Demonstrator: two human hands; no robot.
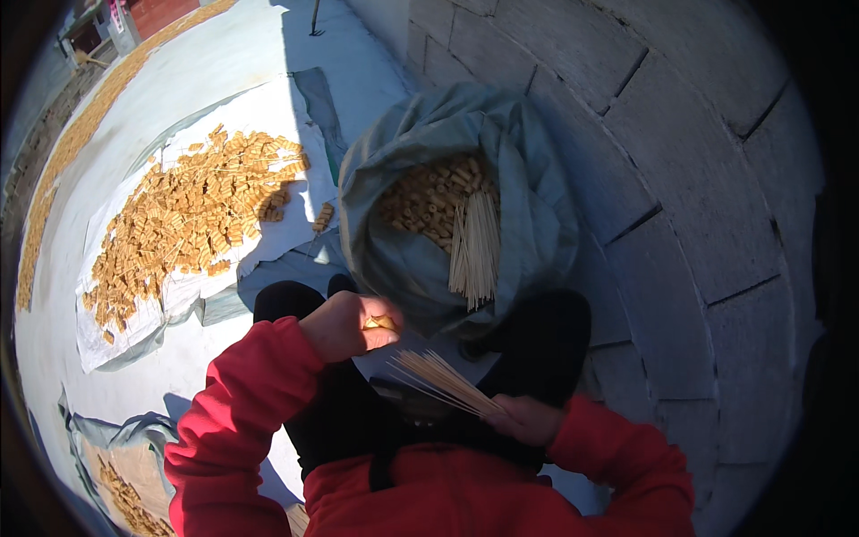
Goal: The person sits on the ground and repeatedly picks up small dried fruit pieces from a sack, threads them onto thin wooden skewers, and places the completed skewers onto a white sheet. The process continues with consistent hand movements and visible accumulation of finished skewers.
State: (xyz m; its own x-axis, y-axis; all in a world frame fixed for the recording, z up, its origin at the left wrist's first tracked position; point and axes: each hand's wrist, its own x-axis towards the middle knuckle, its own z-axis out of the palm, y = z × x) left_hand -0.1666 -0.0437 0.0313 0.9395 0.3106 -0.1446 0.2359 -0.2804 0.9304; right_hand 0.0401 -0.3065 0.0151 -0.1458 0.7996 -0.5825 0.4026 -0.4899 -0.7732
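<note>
My left hand (338, 328) is closed round a small yellow-brown ridged piece (381, 322), just in front of the sack; its edges are slightly blurred. Over my lap, my right hand (528, 421) grips a fanned bundle of thin wooden sticks (438, 378), whose tips point up and left toward the left hand. Beyond my knees stands a grey-green sack (544, 201) with its rim rolled open. Inside it lie many short tan tube-shaped pieces (429, 199), and a second bundle of pale sticks (474, 251) leans on its near right side.
Ridged golden pieces with sticks among them (188, 219) are heaped on a white sheet (112, 349) at left. A smaller heap (130, 501) lies on a cloth at lower left. A block wall (662, 259) rises close on the right. A golden strip (85, 125) curves along the far-left ground.
</note>
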